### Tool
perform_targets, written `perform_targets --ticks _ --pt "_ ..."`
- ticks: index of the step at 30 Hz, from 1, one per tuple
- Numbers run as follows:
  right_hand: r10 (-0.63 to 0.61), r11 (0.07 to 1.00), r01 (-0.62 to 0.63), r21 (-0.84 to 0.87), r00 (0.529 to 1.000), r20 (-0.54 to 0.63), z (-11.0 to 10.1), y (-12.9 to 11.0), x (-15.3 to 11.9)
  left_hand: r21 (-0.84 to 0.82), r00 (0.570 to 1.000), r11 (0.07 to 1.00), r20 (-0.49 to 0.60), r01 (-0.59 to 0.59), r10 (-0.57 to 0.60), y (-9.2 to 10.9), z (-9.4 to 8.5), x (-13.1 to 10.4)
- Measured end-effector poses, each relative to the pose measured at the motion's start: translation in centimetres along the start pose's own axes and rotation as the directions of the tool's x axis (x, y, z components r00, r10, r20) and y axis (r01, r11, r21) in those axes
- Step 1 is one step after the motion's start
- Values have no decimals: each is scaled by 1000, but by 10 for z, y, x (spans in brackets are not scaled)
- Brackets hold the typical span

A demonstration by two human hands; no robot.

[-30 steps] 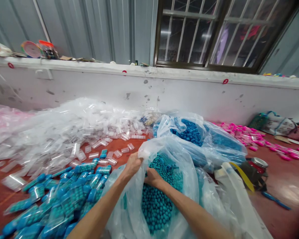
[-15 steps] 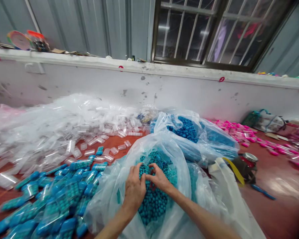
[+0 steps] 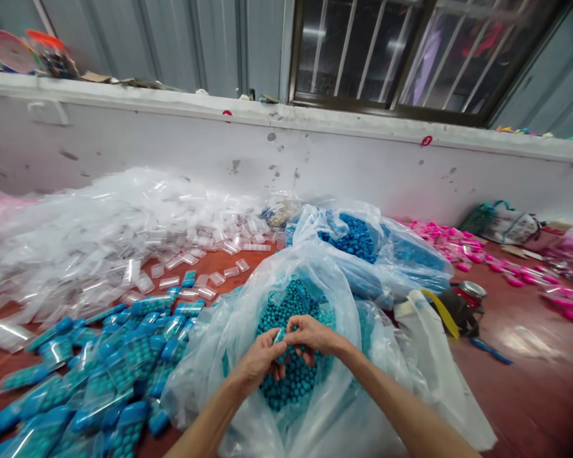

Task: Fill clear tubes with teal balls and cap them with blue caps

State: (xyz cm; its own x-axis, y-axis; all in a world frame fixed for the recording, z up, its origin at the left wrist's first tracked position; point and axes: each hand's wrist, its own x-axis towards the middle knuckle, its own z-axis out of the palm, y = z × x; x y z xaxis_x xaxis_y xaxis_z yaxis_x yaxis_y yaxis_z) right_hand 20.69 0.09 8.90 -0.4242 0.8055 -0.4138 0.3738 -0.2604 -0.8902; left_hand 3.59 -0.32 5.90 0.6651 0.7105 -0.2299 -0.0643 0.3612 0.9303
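A clear plastic bag (image 3: 332,267) stands open in front of me, full of small teal beads (image 3: 291,381). Over the beads my left hand (image 3: 261,357) is closed, pinching a small clear plastic case (image 3: 279,336) with teal showing in it. My right hand (image 3: 311,334) meets it from the other side, thumb and fingertips pressed together against the near end of the case. Whether a bead sits between the right fingertips is hidden. To the left lies a heap of filled clear cases with blue caps (image 3: 128,356).
Clear unfilled cases (image 3: 138,216) are piled at the back left. Behind the bead bag sits a bag of blue caps (image 3: 353,238). Pink pieces (image 3: 458,245), a red jar with a metal lid (image 3: 472,292) and a white sack (image 3: 439,375) lie on the right of the red tabletop (image 3: 530,388).
My left hand has turned and dropped slightly, bringing the small case into sight between the hands. My right hand has shifted a little right, still at the case. The view has tilted slightly.
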Motion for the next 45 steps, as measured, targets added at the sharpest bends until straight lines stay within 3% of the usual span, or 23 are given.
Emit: perform_targets --ticks 2,7,10,15,17,19,21,22,24,26,32,37,40,43,45 --pt "5 999 -4 -52 1000 18 -6 -2 -4 -74 999 997 45 32 -29 -1 -2 -3" --pt "-126 967 81 -240 976 -178 -3 -8 -8 -134 999 990 27 40 -36 -3 -4 -8" --pt "-197 946 148 -288 969 -150 8 -7 -8 -145 999 988 24 42 -39 -5 -5 -10" --pt "37 921 -57 -385 998 -60 5 2 -10 -157 998 987 -32 42 -48 -9 -11 -15" --pt "28 844 -85 -530 993 -114 -5 2 -5 -142 998 989 -34 51 -57 -12 -12 -16" --pt "-73 692 -184 -699 944 -321 -14 -2 6 -132 997 990 -34 58 -63 -16 -12 -15" --pt "-161 544 -357 -759 844 -512 -21 -7 22 -136 997 989 -42 57 -63 -20 -11 -14" --pt "-173 504 -426 -751 803 -571 -23 -8 30 -141 997 989 -49 52 -60 -23 -11 -13" --pt "-159 477 -486 -732 771 -616 -24 -8 44 -152 996 987 -64 45 -55 -28 -12 -12" --pt "-149 454 -491 -743 781 -607 -22 -4 51 -165 994 985 -90 40 -55 -32 -15 -12" --pt "-106 390 -381 -838 886 -451 -11 15 36 -197 984 980 -170 14 -48 -35 -18 -12" --pt "-109 375 -364 -852 896 -431 -1 11 36 -125 988 992 -153 9 -28 -39 -17 -9" --pt "-121 408 -337 -848 901 -416 1 4 40 -74 979 997 -202 -3 -12 -40 -16 -11" --pt "-164 453 -226 -862 929 -330 4 1 33 -40 967 999 -253 -25 14 -40 -15 -14" --pt "-172 570 -81 -818 961 -215 11 2 22 -1 965 999 -258 -45 43 -40 -14 -14"
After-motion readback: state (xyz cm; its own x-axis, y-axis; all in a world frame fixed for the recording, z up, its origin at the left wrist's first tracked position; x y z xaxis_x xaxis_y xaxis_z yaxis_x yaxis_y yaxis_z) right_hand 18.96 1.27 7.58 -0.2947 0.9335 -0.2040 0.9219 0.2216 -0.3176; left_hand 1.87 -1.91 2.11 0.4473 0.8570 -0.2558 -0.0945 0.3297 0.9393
